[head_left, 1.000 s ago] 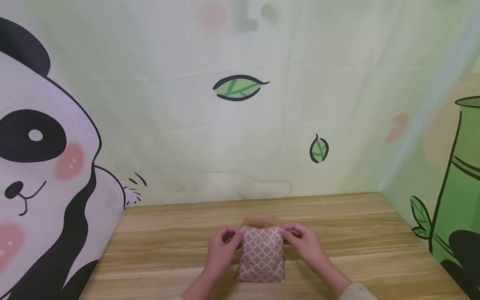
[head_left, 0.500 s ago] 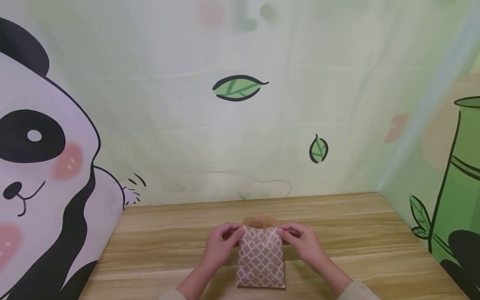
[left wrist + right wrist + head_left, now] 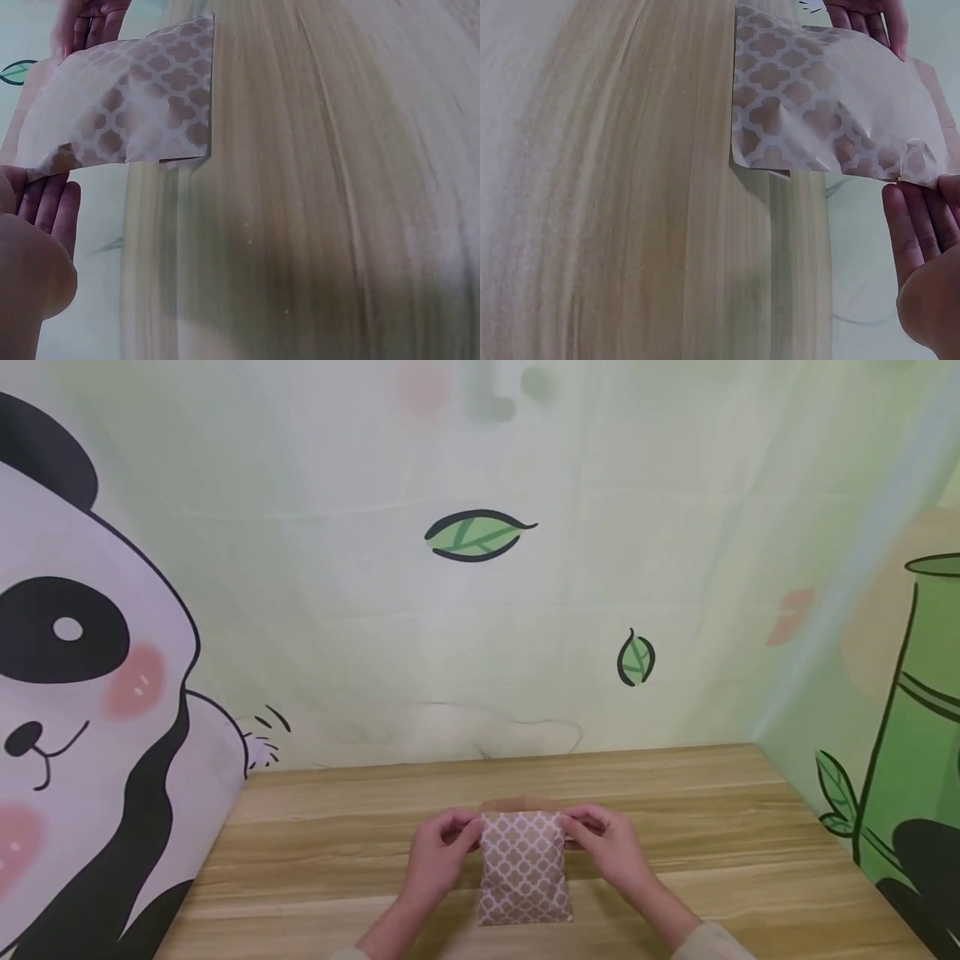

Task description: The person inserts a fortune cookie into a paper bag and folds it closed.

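A brown paper bag (image 3: pixel 523 870) with a white lattice print hangs between my two hands over the table. Its upper left corner is pinched by my left hand (image 3: pixel 437 853), thumb on the near side. At the opposite upper corner my right hand (image 3: pixel 613 850) pinches it in the same way. Behind the top edge, a plain brown flap (image 3: pixel 517 804) sticks up. In the left wrist view the printed face of the bag (image 3: pixel 176 90) looks creased and slightly bulging. The right wrist view shows the bag's straight bottom edge and a crumple near my right thumb.
The wood-grain table (image 3: pixel 322 860) spreads out around the hands. Behind it stands a pale green backdrop (image 3: pixel 360 635) with printed leaves. A panda print (image 3: pixel 67 718) covers the left side, and a green bamboo print (image 3: pixel 911 760) the right.
The bag's bottom edge dropped toward me, then rose again and shifted slightly right. Less of the flap shows than half a second ago. Both hands keep their pinch in nearly the same place.
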The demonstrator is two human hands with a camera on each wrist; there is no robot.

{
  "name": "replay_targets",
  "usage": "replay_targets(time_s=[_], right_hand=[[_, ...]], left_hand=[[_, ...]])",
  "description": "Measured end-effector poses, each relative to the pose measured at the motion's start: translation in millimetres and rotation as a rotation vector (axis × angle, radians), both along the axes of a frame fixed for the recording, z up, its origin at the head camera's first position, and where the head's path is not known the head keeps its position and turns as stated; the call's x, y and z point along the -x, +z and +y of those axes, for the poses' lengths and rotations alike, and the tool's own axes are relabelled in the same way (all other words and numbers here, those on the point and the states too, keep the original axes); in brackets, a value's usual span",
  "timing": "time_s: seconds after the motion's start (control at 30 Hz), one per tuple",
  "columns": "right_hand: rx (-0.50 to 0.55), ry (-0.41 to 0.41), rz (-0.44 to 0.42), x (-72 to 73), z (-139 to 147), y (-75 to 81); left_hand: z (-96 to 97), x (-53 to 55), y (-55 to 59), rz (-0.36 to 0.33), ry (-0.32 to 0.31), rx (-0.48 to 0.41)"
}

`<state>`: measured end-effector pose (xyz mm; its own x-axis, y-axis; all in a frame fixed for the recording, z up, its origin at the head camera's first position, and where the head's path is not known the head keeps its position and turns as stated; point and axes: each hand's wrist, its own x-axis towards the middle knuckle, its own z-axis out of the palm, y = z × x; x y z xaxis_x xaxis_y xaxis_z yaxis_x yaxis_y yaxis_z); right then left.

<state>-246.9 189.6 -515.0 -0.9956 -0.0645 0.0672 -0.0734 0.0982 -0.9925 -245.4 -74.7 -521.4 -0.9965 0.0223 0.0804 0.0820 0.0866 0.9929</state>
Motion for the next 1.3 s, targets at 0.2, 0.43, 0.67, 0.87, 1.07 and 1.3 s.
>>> replay_targets(time_s=[0.2,0.43,0.67,0.87,1.07,1.3], right_hand=[[-0.010,-0.026,-0.002,1.2,-3.6,-3.5],[-0.002,-0.035,0.002,0.7,-3.3,-5.2],[-0.022,-0.031,-0.018,1.3,-1.4,-7.8],[-0.044,-0.020,-0.034,2.1,-0.7,-10.0],[-0.013,-0.016,-0.041,0.5,-0.4,-9.3],[-0.040,-0.021,-0.016,-2.1,-0.6,-5.0]], left_hand=[[-1.0,-1.6,-6.6,0.008,0.000,-0.016],[-1.0,-1.7,-10.5,0.024,-0.018,-0.047],[-1.5,-2.4,-11.9,0.030,-0.029,-0.061],[-3.7,-3.8,-11.9,0.031,-0.040,-0.057],[-4.3,-5.0,-10.9,0.034,-0.055,-0.054],[-4.6,-0.7,-2.8,-0.018,-0.100,-0.022]])
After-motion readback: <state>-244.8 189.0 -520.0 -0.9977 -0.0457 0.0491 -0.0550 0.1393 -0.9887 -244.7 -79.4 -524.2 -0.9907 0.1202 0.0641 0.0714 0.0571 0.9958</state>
